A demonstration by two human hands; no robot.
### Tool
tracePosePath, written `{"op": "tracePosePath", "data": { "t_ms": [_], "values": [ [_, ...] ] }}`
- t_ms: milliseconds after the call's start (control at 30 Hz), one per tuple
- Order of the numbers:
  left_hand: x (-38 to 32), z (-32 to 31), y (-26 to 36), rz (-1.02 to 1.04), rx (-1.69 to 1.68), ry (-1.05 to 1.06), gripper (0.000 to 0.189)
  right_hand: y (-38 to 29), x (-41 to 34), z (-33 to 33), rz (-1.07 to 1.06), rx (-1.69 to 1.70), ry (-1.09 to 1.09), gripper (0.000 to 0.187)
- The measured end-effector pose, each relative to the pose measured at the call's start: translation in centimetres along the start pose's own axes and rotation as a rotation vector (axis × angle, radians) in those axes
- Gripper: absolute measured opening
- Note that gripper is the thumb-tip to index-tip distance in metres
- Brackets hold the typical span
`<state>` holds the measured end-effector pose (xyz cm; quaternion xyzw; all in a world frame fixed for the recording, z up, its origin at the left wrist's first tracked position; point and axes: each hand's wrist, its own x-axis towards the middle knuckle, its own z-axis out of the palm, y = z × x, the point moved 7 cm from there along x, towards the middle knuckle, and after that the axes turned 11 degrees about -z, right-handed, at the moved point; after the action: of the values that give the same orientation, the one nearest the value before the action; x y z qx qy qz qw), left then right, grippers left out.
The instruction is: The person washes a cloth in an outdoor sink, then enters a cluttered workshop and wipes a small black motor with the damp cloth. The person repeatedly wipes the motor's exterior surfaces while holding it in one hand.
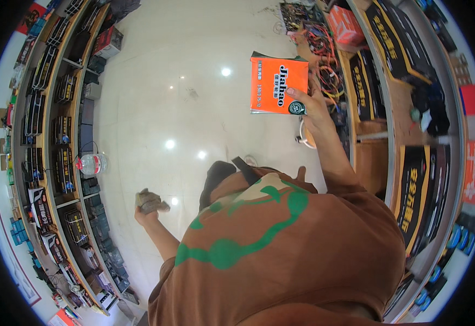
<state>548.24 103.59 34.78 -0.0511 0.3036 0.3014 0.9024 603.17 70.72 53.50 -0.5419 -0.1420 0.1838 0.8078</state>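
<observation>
An orange Jiahao inner-tube box [270,85] with a dark top edge is held out in front by my right hand [313,102], thumb over its printed face. Lower on the left, my left hand [145,216] grips a crumpled grey-brown cloth [150,201]. The two hands are far apart, with the pale glossy floor below them.
Shelves [78,122] of packed goods and batteries line the left side, with a large plastic water bottle [95,164] beside them. On the right, a wooden shelf unit [370,161] holds black-and-yellow boxes [412,199]. Coiled red and yellow cables [323,45] lie near a red-orange box [344,26].
</observation>
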Motion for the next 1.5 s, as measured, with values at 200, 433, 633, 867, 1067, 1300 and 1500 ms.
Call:
{"op": "tracePosePath", "data": {
  "t_ms": [200, 433, 633, 867, 1067, 1300, 1500],
  "values": [
    [8.5, -2.1, 4.8, 0.405, 0.033, 0.748, 0.050, 2.8, 14.3, 5.5, 0.004, -0.019, -0.120, 0.057],
    [36.9, 15.1, 4.5, 0.195, 0.222, 0.580, 0.049, 3.8, 30.3, 9.6, -0.080, -0.131, 0.019, 0.081],
    [59.8, 38.5, 3.4, 0.088, 0.215, 0.252, 0.046, 3.8, 44.3, 11.2, -0.016, -0.122, 0.039, 0.071],
    [73.5, 49.9, 5.1, 0.186, 0.111, 0.175, 0.047, 8.1, 64.0, 12.1, 0.059, -0.048, 0.037, 0.058],
    [76.3, 48.0, 10.8, 0.281, -0.031, 0.488, 0.051, 10.0, 82.5, 17.4, 0.099, -0.033, -0.011, 0.055],
    [81.8, 44.3, 14.2, 0.474, 0.005, 0.797, 0.043, 13.8, 100.0, 23.0, 0.154, 0.046, 0.017, 0.058],
    [104.0, 54.7, 12.0, 0.299, 0.100, 0.506, 0.048, 17.4, 114.3, 24.0, 0.113, -0.053, 0.163, 0.066]
  ]
}}
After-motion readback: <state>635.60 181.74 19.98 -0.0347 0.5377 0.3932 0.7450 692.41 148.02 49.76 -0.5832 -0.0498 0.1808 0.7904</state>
